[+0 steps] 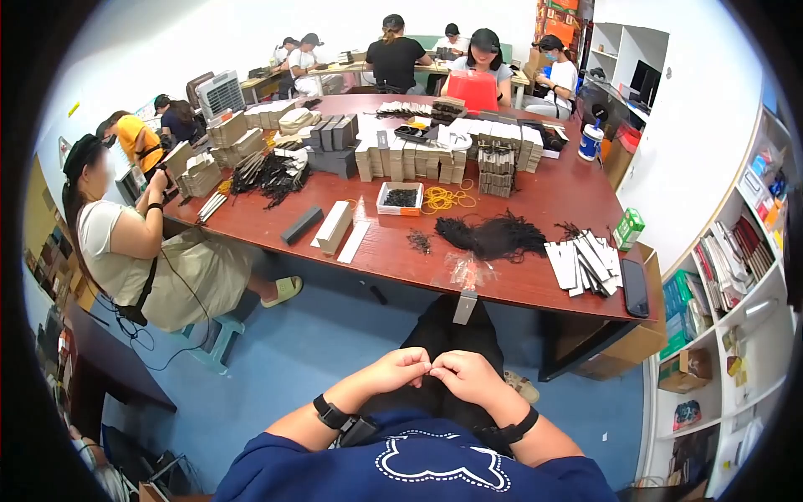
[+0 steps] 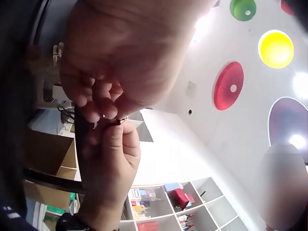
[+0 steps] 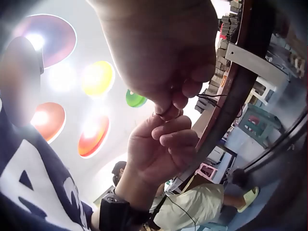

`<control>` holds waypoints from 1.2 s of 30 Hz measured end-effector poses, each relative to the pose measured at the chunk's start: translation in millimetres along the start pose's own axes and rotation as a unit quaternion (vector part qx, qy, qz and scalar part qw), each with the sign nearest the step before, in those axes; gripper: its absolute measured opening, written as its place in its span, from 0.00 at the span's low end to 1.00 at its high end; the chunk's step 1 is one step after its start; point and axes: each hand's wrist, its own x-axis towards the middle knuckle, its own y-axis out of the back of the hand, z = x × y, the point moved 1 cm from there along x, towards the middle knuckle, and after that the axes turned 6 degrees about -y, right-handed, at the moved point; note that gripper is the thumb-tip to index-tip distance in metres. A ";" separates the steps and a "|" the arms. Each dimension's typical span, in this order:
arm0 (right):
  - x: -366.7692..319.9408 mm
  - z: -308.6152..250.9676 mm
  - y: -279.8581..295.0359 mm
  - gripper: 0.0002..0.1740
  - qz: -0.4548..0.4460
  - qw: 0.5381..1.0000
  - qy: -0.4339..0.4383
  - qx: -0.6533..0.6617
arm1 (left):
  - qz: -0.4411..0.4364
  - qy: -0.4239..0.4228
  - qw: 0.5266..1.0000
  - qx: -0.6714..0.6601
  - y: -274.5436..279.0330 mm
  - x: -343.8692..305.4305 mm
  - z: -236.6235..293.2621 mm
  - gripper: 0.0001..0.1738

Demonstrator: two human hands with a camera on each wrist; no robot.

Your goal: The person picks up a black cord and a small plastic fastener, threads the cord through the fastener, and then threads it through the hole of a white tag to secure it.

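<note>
Low over the lap, my left hand (image 1: 401, 370) and right hand (image 1: 468, 376) meet at the fingertips. Between them they pinch a thin black cord (image 3: 206, 97), whose loose strands stick out past the right hand's fingers in the right wrist view. A small dark bit of the cord (image 2: 120, 121) shows at the thumb tips in the left wrist view; the rest is hidden by fingers. On the table ahead lies a bundle of black cords (image 1: 493, 236), beside a fan of white strips (image 1: 585, 261).
The red-brown table (image 1: 385, 266) edge runs just beyond my knees, with a small grey-white piece (image 1: 465, 307) taped there. Stacks of card pieces (image 1: 410, 163), a small white box (image 1: 401, 198) and yellow bands (image 1: 449, 197) lie farther back. A person (image 1: 125, 243) sits at left; shelves (image 1: 711, 351) stand at right.
</note>
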 end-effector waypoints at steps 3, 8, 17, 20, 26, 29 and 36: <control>0.2 7.4 1.3 0.07 0.022 0.986 -0.150 0.063 | 0.006 -0.009 1.000 -0.022 -1.3 11.4 -9.2 0.09; -3.7 37.9 -3.0 0.05 0.002 0.957 -0.190 0.222 | 0.047 -0.036 0.998 -0.017 -2.7 27.5 -13.1 0.09; 0.5 43.8 -5.5 0.03 0.044 0.951 -0.187 0.241 | 0.101 -0.028 0.993 0.051 -2.1 39.2 -14.2 0.09; 0.9 39.6 -2.1 0.02 0.078 0.965 -0.142 0.205 | 0.098 -0.054 0.992 -0.066 -2.1 42.3 -20.4 0.09; -3.1 55.7 -3.8 0.03 0.142 0.964 -0.128 0.183 | 0.081 -0.055 0.995 0.010 -6.1 51.0 -5.9 0.12; 10.3 38.2 5.2 0.02 0.217 0.949 -0.087 0.210 | 0.104 -0.124 0.985 0.053 -3.7 53.4 17.6 0.13; 8.2 27.1 -9.2 0.03 0.203 0.929 -0.119 0.285 | 0.133 -0.128 0.982 0.035 -1.8 28.8 29.1 0.11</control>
